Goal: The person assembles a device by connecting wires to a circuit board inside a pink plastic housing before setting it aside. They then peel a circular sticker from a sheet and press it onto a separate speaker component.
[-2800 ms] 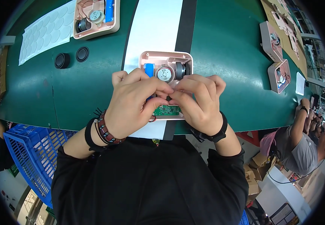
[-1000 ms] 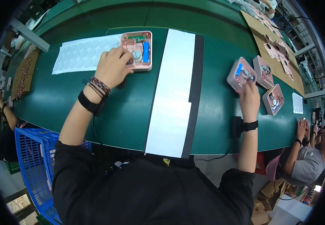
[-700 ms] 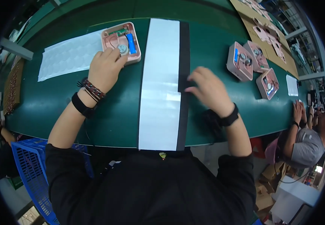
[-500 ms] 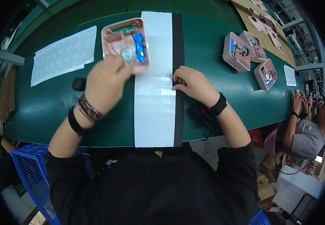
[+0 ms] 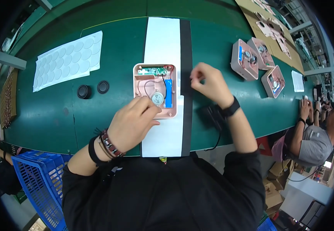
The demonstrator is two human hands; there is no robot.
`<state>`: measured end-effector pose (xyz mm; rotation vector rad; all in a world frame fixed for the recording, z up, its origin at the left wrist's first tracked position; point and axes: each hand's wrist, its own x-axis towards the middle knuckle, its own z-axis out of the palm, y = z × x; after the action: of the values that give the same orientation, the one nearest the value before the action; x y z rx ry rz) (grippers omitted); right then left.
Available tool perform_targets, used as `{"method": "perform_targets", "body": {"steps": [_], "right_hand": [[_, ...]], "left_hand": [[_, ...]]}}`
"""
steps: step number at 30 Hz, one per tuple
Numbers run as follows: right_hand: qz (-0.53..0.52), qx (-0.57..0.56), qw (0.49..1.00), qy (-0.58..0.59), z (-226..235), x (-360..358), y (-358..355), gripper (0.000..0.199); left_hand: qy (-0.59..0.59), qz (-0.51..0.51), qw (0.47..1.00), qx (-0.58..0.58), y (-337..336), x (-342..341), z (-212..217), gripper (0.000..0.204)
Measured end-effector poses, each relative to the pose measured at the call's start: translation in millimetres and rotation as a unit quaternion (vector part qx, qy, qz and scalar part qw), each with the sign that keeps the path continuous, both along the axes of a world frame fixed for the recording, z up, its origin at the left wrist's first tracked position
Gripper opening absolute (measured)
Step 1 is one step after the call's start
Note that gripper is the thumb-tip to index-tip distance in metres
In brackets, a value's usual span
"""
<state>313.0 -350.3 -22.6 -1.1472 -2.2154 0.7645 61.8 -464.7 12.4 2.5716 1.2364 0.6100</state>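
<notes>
A pink plastic casing (image 5: pixel 140 86) lies on the white strip in front of me. Inside it are a green circuit board (image 5: pixel 151 71), a blue battery (image 5: pixel 169 93), a round silver speaker (image 5: pixel 157 99) and thin wires. My left hand (image 5: pixel 134 121) is closed on the casing's near wall, fingertips over the edge and thumb outside. To the right, beyond the black border, my right hand (image 5: pixel 210 82) hovers with thumb and forefinger pinched in a loop. Whether anything small sits between those fingertips is hidden.
Two round black parts (image 5: pixel 83 92) and a sheet of round white stickers (image 5: pixel 68 57) lie at left. Three pink casings (image 5: pixel 244 61) stand at right, near cardboard (image 5: pixel 290 46) bearing pink panels. A black cabled device (image 5: pixel 211 115) lies below my right hand. A co-worker (image 5: pixel 313 142) sits at right.
My left hand has brought the pink casing nearer and rightward onto the middle of the white strip. A second black round part now shows. My right hand has lifted off the strip, moving right.
</notes>
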Motion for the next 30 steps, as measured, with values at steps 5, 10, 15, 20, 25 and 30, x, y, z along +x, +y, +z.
{"method": "perform_targets", "body": {"steps": [5, 10, 15, 20, 25, 30], "right_hand": [[-0.012, 0.162, 0.986, 0.033, 33.5, -26.4, -49.5, 0.019], [0.03, 0.061, 0.997, -0.041, 0.6, -13.3, -31.8, 0.019], [0.098, 0.094, 0.985, -0.109, -5.2, -14.7, -19.5, 0.019], [0.063, 0.096, 0.987, -0.112, -1.3, -15.7, -14.5, 0.016], [0.025, 0.292, 0.956, 0.029, 31.1, -32.7, -75.8, 0.014], [0.146, 0.376, 0.915, -0.025, 33.4, -45.8, -101.1, 0.022]], "left_hand": [[-0.177, 0.085, 0.968, -0.157, -10.1, 6.1, 9.4, 0.017], [-0.121, 0.038, 0.989, -0.069, -13.1, 9.4, -1.0, 0.017], [-0.092, 0.039, 0.991, -0.092, -15.8, 12.4, -9.0, 0.017], [-0.126, 0.029, 0.986, -0.107, -13.6, 5.0, -9.3, 0.015], [-0.317, 0.082, 0.898, -0.293, -22.9, 5.7, -0.2, 0.014], [-0.364, 0.053, 0.883, -0.293, -20.2, 2.9, -0.2, 0.012]]}}
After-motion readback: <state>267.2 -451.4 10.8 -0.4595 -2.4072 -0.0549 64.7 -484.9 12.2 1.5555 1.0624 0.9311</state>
